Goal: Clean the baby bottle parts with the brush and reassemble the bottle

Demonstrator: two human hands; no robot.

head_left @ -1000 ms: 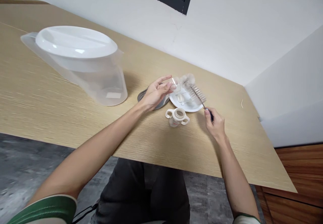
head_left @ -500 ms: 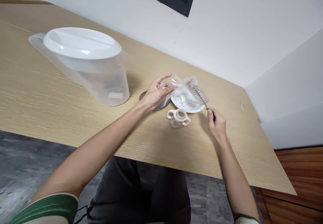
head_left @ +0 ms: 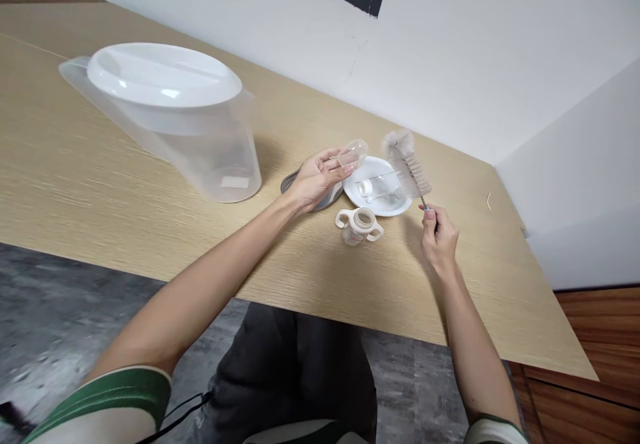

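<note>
My left hand (head_left: 320,176) has its fingers closed around a clear, dome-shaped plastic cap (head_left: 356,153), held above the table. In my right hand (head_left: 440,236) is the handle of a bottle brush (head_left: 411,167), its pale bristles pointing up and away from me. Between the hands stands a small two-handled baby bottle (head_left: 359,229), upright with its mouth uncovered. Behind it is a white plate (head_left: 390,209) bearing a small white round part (head_left: 365,187) and some clear pieces that are hard to make out. A grey tray or lid (head_left: 327,199) lies partly hidden under my left hand.
A large translucent pitcher (head_left: 200,144) with a white lid (head_left: 165,74) stands at the left. A small pale strip (head_left: 489,201) lies near the right side of the wooden table (head_left: 310,277). The white wall (head_left: 450,64) rises along the back edge.
The brush has come up and away from the clear cap, tilting more upright. My left hand has turned, and the cap shows more plainly in its fingers. The bottle remains standing.
</note>
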